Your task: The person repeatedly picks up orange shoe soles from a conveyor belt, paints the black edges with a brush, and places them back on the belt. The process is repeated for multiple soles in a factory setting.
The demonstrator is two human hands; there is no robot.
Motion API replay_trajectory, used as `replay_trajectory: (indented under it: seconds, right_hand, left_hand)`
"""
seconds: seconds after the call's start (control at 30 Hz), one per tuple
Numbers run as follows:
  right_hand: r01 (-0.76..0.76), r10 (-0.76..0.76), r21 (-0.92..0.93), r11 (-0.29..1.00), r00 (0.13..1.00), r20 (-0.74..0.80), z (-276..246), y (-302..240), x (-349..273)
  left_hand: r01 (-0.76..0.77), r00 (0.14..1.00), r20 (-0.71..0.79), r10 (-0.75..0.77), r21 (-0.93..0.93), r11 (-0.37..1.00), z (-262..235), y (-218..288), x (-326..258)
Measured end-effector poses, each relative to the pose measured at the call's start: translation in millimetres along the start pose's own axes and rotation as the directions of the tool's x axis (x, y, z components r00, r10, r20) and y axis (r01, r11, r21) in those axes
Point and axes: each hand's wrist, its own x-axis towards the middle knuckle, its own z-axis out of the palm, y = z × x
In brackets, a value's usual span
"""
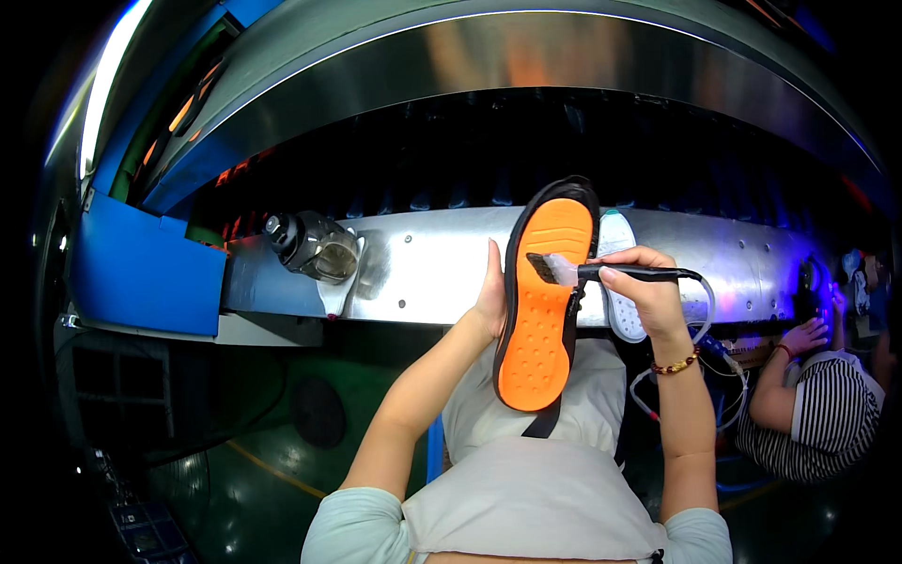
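A black shoe [509, 324] with an orange underside [550, 324] is held up in front of me, its sole facing me and its length upright. My left hand [490, 299] grips its left edge; the thumb points up and the other fingers are hidden behind it. In my right hand [648, 291] is a brush [620, 272] with a black handle, pinched between thumb and fingers. Its dark bristles [542, 268] lie against the upper middle of the orange surface. A pale tube [710, 305] runs from the handle's end. Just right of the shoe, a white sole [623, 299] rests on the bench, partly covered by my right hand.
A metal bench [432, 254] runs across in front of me, below a long machine hood [564, 52]. To the left stand a dark clear bottle [315, 247] and a blue machine panel [150, 268]. At far right sits a person in a striped top [832, 414], a hand at the bench.
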Motion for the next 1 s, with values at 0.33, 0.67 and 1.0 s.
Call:
replay_trajectory:
  seconds: [0.33, 0.67, 1.0]
  right_hand:
    - [0.140, -0.178, -0.181, 0.973, 0.961, -0.213, 22.5, 15.1, 36.4]
    - [0.407, -0.163, -0.480, 0.777, 0.866, 0.472, 27.7, -16.4, -36.7]
    - [0.450, -0.331, -0.338, 0.827, 0.875, 0.354, 39.9, -47.3, 7.5]
  left_hand:
    - [-0.181, 0.982, -0.077, 0.172, -0.129, 0.975, 15.0, -15.6, 3.5]
    - [-0.360, 0.933, -0.038, 0.359, -0.041, 0.932, 5.9, 21.2, -26.1]
    - [-0.347, 0.928, 0.028, 0.370, -0.288, 0.892, 59.1, 2.5, -22.8]
